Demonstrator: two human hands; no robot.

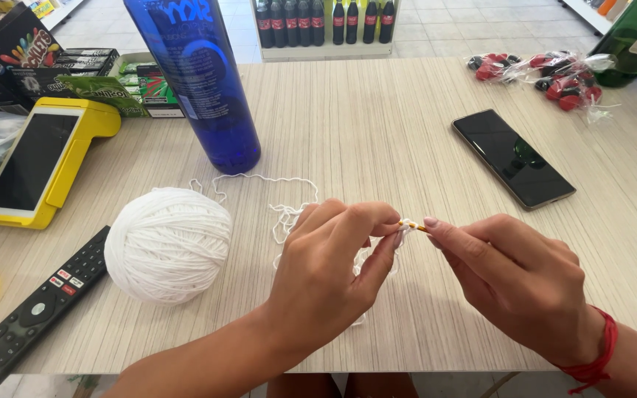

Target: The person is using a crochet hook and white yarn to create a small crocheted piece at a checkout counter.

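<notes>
My left hand [329,269] pinches white yarn and a small bit of white stitch work at its fingertips. My right hand [514,276] holds a thin orange crochet hook [413,225], its tip poking into the yarn between the two hands. A loose white strand [259,180] wanders over the table from the hands toward a round ball of white yarn [169,245] lying left of my left hand. A red cord bracelet is on my right wrist.
A tall blue bottle [199,81] stands behind the yarn ball. A yellow payment terminal [42,158] and a black remote [27,313] lie at left, a black phone [512,158] at right. Wrapped sweets [547,74], a green bottle [632,40] and snack boxes [75,74] line the wooden table's [377,110] back.
</notes>
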